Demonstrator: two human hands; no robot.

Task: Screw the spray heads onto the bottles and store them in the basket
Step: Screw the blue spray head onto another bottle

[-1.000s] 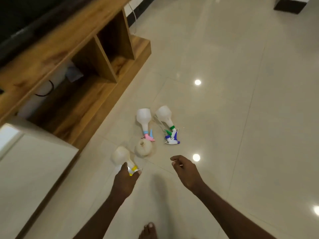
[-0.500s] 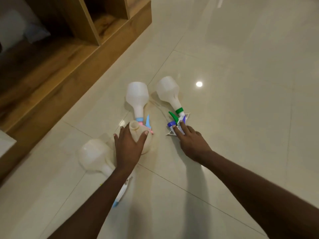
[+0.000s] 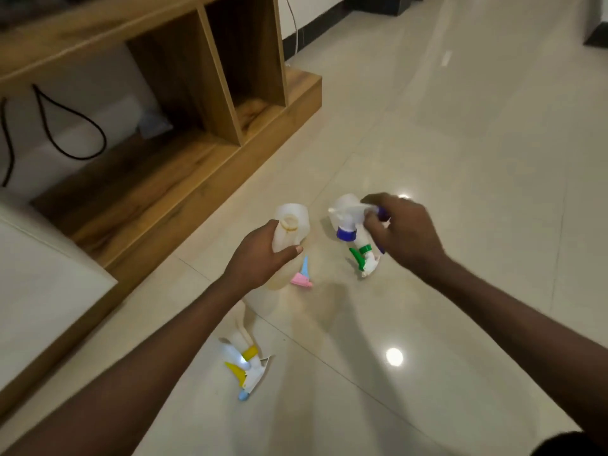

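Two light, rigid plastics mid-frame: my left hand grips the open bottle below its neck, my right hand pinches the blue-collared spray head.

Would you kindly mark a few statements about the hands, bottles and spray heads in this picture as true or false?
1. The left hand holds an open-necked translucent white plastic bottle. True.
2. The right hand is empty. False: its grip is on a white spray head with a blue collar.
3. The blue-collared head is already screwed onto the held bottle. False: they are apart.
4. A bottle with a yellow-collared spray head lies on the glossy tiled floor. True.
5. A bottle with a green-triggered spray head lies in a basket. False: it lies on the floor; no basket shows.
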